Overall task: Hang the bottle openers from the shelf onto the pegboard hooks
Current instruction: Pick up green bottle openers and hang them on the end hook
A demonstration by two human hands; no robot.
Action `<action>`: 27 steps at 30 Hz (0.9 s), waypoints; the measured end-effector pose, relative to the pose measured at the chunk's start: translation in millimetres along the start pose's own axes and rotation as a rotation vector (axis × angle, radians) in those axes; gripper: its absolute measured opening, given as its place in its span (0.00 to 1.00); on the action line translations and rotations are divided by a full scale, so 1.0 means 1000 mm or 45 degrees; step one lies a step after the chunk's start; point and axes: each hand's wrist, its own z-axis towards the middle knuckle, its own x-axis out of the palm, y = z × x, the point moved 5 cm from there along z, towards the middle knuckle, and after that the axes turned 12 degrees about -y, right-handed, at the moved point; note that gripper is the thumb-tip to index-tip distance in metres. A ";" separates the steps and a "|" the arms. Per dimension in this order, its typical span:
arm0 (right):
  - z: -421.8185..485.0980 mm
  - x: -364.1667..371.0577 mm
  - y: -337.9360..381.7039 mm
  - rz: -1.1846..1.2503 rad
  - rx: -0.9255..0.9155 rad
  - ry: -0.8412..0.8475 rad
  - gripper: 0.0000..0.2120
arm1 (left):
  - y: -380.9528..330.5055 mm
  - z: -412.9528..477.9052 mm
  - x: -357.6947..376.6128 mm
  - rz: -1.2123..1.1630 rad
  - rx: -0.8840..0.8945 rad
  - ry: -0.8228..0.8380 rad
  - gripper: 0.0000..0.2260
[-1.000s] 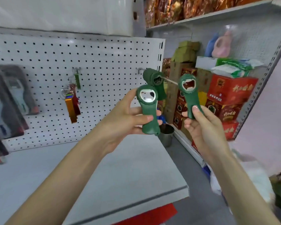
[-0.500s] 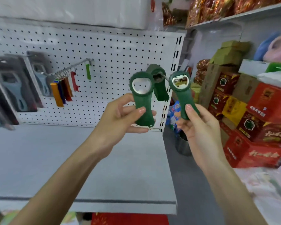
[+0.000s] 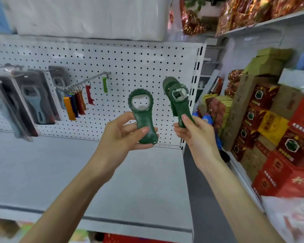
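No legible text; markings on red boxes (image 3: 279, 165) too blurred.

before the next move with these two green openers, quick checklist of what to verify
1. Right hand grips the right opener by its handle, ring end up: ok.
2. Right opener's ring sits level with the hung opener on the pegboard: ok.
3. Ring threaded onto the hook: cannot tell, since the hook tip is hidden behind the two openers.
4. Left hand holds the left opener firmly, thumb across the handle: ok.
5. Left opener is apart from the right one and out of its way: ok.
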 end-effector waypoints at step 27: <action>-0.019 -0.025 -0.019 -0.089 0.256 0.186 0.08 | 0.013 -0.014 0.019 0.128 -0.068 0.007 0.06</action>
